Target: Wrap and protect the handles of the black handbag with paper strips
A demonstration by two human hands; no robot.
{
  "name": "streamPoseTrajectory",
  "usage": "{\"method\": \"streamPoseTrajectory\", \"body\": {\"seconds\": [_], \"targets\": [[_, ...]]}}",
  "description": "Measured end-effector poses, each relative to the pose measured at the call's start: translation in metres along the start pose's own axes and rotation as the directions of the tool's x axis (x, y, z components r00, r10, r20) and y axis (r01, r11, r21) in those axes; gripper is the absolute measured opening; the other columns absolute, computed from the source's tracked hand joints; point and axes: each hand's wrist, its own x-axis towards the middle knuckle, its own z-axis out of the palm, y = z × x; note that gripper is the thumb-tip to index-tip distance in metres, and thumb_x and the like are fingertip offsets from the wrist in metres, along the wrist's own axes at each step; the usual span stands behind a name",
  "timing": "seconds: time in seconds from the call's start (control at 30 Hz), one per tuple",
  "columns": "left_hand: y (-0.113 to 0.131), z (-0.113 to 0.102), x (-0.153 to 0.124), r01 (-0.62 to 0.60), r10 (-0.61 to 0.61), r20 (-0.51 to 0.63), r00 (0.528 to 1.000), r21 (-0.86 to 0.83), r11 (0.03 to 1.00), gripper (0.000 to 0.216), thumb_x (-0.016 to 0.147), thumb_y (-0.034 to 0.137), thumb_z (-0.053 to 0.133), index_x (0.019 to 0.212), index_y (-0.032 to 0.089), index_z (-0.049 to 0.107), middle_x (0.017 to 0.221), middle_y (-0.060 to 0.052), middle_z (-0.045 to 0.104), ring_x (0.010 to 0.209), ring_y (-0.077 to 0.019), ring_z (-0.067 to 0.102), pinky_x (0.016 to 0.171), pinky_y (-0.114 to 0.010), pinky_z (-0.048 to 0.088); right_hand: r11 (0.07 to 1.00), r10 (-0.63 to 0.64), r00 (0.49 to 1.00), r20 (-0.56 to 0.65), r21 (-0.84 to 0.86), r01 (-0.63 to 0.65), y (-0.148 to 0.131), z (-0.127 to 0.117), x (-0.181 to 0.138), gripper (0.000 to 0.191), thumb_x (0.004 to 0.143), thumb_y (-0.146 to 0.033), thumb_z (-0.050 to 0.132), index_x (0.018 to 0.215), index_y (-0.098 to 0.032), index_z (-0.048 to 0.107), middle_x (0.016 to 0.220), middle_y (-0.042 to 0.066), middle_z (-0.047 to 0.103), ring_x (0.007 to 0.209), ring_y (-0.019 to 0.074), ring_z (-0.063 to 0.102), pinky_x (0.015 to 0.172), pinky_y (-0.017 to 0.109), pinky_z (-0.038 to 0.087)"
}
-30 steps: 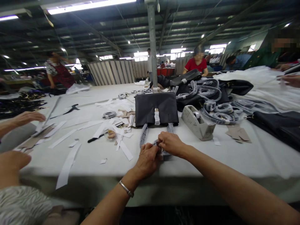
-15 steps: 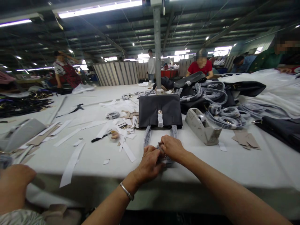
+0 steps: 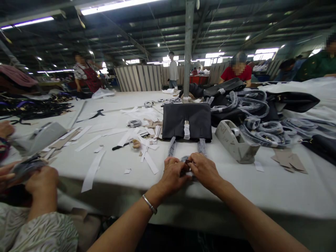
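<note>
Both hands, left hand [image 3: 175,174] and right hand [image 3: 206,170], remain closed on the wrapped handle [image 3: 172,147], its bag [image 3: 173,120] just beyond on the surface [image 3: 241,185]. At left, a neighbour's dark bundle [image 3: 27,169] now shows more fully.

Bare forearms [image 3: 128,224], bare hands [image 3: 173,176], narrow silver bangle [image 3: 149,204] — left wrist [image 3: 155,194]

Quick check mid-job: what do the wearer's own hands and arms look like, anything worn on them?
The left hand is ungloved, with a narrow, shiny silver-coloured bangle above it. The right hand is ungloved too, with nothing on its wrist. No sleeve shows on either side.
</note>
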Motion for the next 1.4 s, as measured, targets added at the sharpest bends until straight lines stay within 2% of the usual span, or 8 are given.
{"method": "streamPoseTrajectory", "body": {"seconds": [0.1, 0.27, 0.47, 0.83, 1.0, 1.1, 1.23, 1.4], "targets": [[-0.001, 0.001, -0.001, -0.026, 0.028, -0.037, 0.999, 0.043, 0.999, 0.022, 0.07, 0.031, 0.08, 0.088, 0.022, 0.07, 0.088, -0.003, 0.067, 0.101, -0.0254, 0.051, 0.099, -0.047, 0.027, 0.998, 0.015, 0.996, 0.083, 0.06, -0.02, 0.004, -0.001, 0.003, 0.005, 0.089, -0.02, 0.051, 0.086, -0.021, 0.055, 0.085, 0.001, 0.063, 0.082, 0.0167, 0.056, 0.067, 0.026, 0.031], [0.0, 0.0, -0.002, -0.09, 0.091, -0.007, 0.996, 0.052, 0.995, 0.01, 0.075, 0.03, 0.076, 0.081, 0.024, 0.071, 0.081, 0.001, 0.069, 0.094, -0.0229, 0.051, 0.096, -0.046, 0.027, 0.992, 0.026, 0.985, 0.172, 0.118, -0.047, 0.005, -0.006, 0.007, 0.004, 0.091, -0.022, 0.049, 0.09, -0.021, 0.052, 0.082, 0.0, 0.065, 0.076, 0.0163, 0.058, 0.064, 0.026, 0.029], [0.001, 0.001, -0.003, -0.035, 0.039, -0.052, 0.998, 0.076, 0.996, 0.017, 0.074, 0.029, 0.076, 0.086, 0.022, 0.067, 0.084, 0.0, 0.069, 0.097, -0.0236, 0.052, 0.1, -0.047, 0.025, 0.977, 0.04, 0.986, 0.164, 0.201, -0.073, 0.005, -0.004, 0.006, 0.004, 0.091, -0.02, 0.048, 0.088, -0.02, 0.049, 0.082, 0.0, 0.064, 0.078, 0.0164, 0.058, 0.067, 0.026, 0.031], [-0.005, -0.001, 0.002, -0.045, 0.046, -0.003, 0.999, 0.05, 0.998, 0.018, 0.075, 0.033, 0.076, 0.076, 0.019, 0.065, 0.082, -0.003, 0.063, 0.089, -0.0213, 0.053, 0.082, -0.035, 0.038, 0.958, -0.101, 0.991, 0.089, 0.277, 0.073, 0.018, 0.003, -0.008, 0.006, 0.09, -0.023, 0.048, 0.085, -0.022, 0.051, 0.081, 0.0, 0.06, 0.076, 0.0164, 0.055, 0.07, 0.028, 0.037], [-0.007, -0.001, 0.002, 0.027, -0.026, -0.034, 0.999, 0.029, 0.999, 0.026, 0.075, 0.038, 0.075, 0.079, 0.018, 0.059, 0.079, -0.002, 0.061, 0.084, -0.0207, 0.053, 0.077, -0.033, 0.039, 0.948, -0.241, 0.97, 0.016, 0.218, 0.231, 0.022, 0.007, -0.017, 0.009, 0.088, -0.019, 0.048, 0.086, -0.022, 0.056, 0.083, 0.002, 0.061, 0.08, 0.0175, 0.056, 0.072, 0.029, 0.04], [-0.006, -0.002, 0.0, -0.002, 0.002, -0.026, 1.0, -0.013, 1.0, 0.023, 0.081, 0.038, 0.068, 0.081, 0.017, 0.058, 0.08, -0.003, 0.06, 0.083, -0.02, 0.052, 0.074, -0.031, 0.041, 0.928, -0.339, 0.94, -0.028, 0.156, 0.34, 0.022, 0.008, -0.023, 0.015, 0.087, -0.012, 0.048, 0.089, -0.021, 0.059, 0.081, 0.003, 0.062, 0.08, 0.018, 0.056, 0.071, 0.028, 0.04], [-0.006, -0.003, -0.001, -0.095, 0.095, -0.014, 0.995, 0.008, 0.995, 0.011, 0.084, 0.025, 0.062, 0.092, 0.017, 0.063, 0.091, -0.004, 0.064, 0.09, -0.0201, 0.053, 0.085, -0.033, 0.041, 0.897, -0.435, 0.897, -0.082, 0.049, 0.44, 0.021, 0.009, -0.032, 0.018, 0.086, -0.007, 0.047, 0.089, -0.019, 0.06, 0.079, 0.004, 0.063, 0.08, 0.0187, 0.055, 0.071, 0.029, 0.04], [-0.01, -0.002, 0.002, -0.143, 0.146, 0.089, 0.985, -0.031, 0.989, 0.021, 0.084, 0.013, 0.055, 0.097, 0.022, 0.07, 0.091, -0.001, 0.07, 0.089, -0.0176, 0.056, 0.092, -0.033, 0.04, 0.866, -0.499, 0.853, -0.156, -0.058, 0.496, 0.018, 0.013, -0.039, 0.022, 0.09, -0.008, 0.043, 0.089, -0.019, 0.062, 0.074, 0.004, 0.062, 0.074, 0.0186, 0.054, 0.067, 0.03, 0.04]]}}
